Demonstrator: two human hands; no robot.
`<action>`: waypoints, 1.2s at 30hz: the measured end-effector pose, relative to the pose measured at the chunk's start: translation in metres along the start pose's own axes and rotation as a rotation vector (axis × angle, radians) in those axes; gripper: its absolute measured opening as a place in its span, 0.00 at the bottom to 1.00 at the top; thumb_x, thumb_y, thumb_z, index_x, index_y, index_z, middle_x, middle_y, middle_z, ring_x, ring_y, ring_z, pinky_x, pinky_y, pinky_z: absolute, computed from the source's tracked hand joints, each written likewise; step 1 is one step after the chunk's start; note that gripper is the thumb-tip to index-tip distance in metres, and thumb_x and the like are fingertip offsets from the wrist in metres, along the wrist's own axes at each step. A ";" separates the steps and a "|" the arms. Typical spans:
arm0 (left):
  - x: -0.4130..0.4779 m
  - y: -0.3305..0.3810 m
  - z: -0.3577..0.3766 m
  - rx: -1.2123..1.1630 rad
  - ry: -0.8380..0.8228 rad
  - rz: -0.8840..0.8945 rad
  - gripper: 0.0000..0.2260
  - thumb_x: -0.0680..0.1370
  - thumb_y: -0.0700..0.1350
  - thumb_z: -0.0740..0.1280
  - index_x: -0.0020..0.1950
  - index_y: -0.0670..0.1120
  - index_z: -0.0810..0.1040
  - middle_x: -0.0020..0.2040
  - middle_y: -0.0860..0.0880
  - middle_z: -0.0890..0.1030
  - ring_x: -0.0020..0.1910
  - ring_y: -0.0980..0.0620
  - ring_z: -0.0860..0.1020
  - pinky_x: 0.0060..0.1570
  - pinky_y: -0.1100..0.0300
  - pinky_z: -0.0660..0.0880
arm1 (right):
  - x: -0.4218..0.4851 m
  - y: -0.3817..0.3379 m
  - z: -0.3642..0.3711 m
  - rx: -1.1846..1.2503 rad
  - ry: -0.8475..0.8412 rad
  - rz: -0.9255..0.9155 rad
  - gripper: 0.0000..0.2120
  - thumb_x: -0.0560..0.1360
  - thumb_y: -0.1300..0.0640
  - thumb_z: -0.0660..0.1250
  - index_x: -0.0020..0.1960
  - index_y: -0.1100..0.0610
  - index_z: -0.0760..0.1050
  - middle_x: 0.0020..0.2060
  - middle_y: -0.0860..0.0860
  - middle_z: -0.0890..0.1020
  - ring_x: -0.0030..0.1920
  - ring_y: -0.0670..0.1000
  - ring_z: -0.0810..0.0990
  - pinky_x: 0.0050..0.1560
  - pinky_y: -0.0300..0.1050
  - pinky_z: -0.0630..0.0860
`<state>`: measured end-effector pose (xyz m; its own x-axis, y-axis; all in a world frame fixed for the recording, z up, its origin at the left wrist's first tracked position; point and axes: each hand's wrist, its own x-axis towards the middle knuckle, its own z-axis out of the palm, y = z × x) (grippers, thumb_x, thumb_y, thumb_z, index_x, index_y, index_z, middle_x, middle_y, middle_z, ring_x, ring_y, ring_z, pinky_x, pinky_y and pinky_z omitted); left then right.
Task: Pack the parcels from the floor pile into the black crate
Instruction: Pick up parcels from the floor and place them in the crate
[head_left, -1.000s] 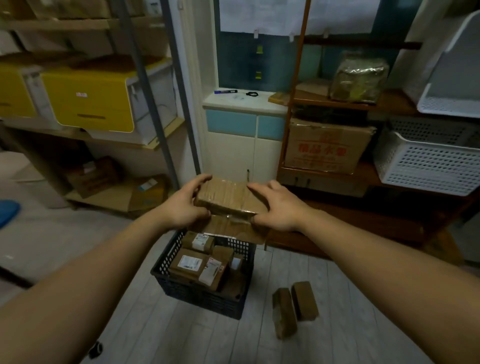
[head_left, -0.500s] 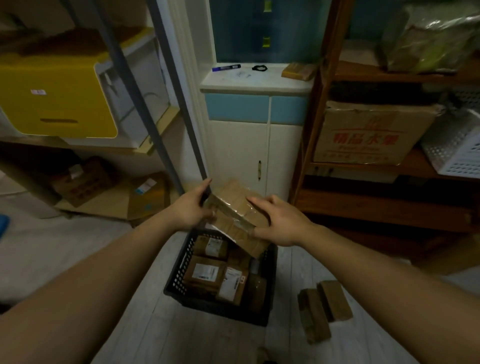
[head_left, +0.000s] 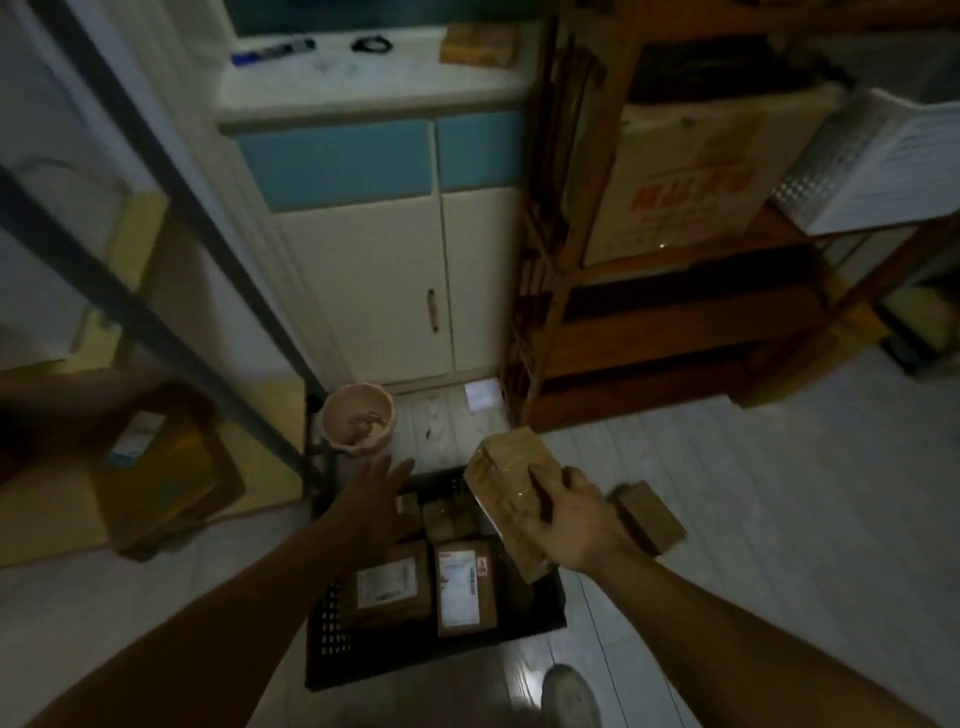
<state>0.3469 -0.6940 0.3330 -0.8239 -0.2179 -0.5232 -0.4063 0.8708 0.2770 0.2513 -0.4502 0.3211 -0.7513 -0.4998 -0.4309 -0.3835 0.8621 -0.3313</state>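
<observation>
**A:** From the head view, what could go wrong here?

**B:** The right hand (head_left: 576, 530) has the brown parcel (head_left: 509, 467) on its own. The parcel is tilted and sits in the air over the far right side of the black crate (head_left: 332, 623). I'd say its glossy tape could let it slide out of a one-handed hold. It might also come down on the rim and tip onto the floor, beside the floor parcel (head_left: 647, 517) lying just to the right of the crate.

**A:** Is there room inside?

**B:** Not much. Two labelled parcels (head_left: 462, 587) fill the near half, with more packed behind them. If it's dropped flat it would probably perch on top rather than settle in.

**A:** How is it held?

**B:** The fingers are curled over the parcel's upper face. The thumb is hidden, and I take it to be underneath. The hold looks firm but sits at the near end, so the far end overhangs.

**A:** And the left hand (head_left: 371, 499)?

**B:** It's flat, with the fingers spread, holding nothing. It hovers over the crate's far left corner. A clay pot (head_left: 357, 418) stands just beyond it, so a careless reach could knock that over.
</observation>
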 end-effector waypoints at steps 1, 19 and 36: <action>0.011 -0.007 0.016 0.015 -0.029 0.019 0.35 0.77 0.55 0.64 0.77 0.50 0.49 0.78 0.45 0.49 0.76 0.42 0.48 0.74 0.48 0.52 | 0.003 -0.001 0.013 -0.012 -0.010 0.029 0.34 0.74 0.34 0.55 0.75 0.43 0.48 0.70 0.55 0.62 0.64 0.58 0.68 0.62 0.52 0.69; 0.206 -0.053 0.326 0.140 -0.264 0.096 0.40 0.74 0.62 0.64 0.77 0.52 0.44 0.78 0.49 0.41 0.76 0.43 0.39 0.73 0.42 0.44 | 0.160 0.096 0.277 -0.113 0.032 0.105 0.34 0.74 0.33 0.54 0.74 0.43 0.45 0.72 0.59 0.53 0.68 0.61 0.59 0.65 0.57 0.61; 0.220 -0.094 0.403 0.169 -0.078 0.135 0.44 0.70 0.72 0.57 0.66 0.61 0.25 0.69 0.53 0.23 0.68 0.51 0.25 0.71 0.42 0.39 | 0.247 0.098 0.370 0.033 0.062 0.210 0.32 0.77 0.36 0.52 0.75 0.45 0.45 0.75 0.60 0.45 0.72 0.63 0.50 0.69 0.60 0.51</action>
<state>0.3637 -0.6463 -0.1329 -0.8306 -0.0657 -0.5530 -0.2173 0.9526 0.2131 0.2270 -0.5201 -0.1281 -0.8446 -0.3029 -0.4415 -0.1985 0.9430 -0.2672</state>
